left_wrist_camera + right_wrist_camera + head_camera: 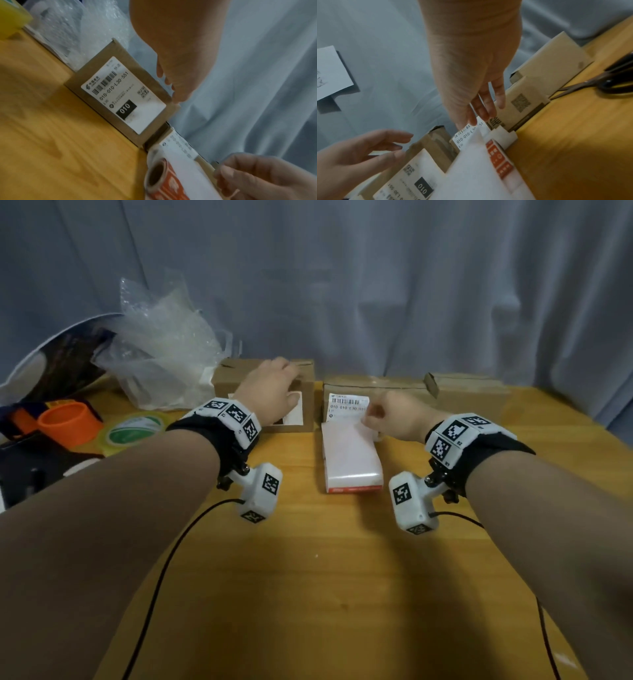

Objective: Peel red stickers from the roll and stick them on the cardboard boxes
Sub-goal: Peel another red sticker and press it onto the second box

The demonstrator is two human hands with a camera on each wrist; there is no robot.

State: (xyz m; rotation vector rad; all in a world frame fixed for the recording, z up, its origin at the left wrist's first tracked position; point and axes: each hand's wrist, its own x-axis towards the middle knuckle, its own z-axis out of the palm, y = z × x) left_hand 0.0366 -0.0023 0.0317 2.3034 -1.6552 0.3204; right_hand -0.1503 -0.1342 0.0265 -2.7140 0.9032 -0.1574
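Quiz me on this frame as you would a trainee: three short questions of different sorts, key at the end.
1. True or false: the left hand grips the sticker roll.
2. How many cardboard boxes stand in the row at the back of the table? A) two B) three C) five
3. What does the right hand pinch?

Key
1. False: it hovers with relaxed fingers at the left box, and the roll lies on the table.
2. B
3. The white backing strip pulled from the roll.
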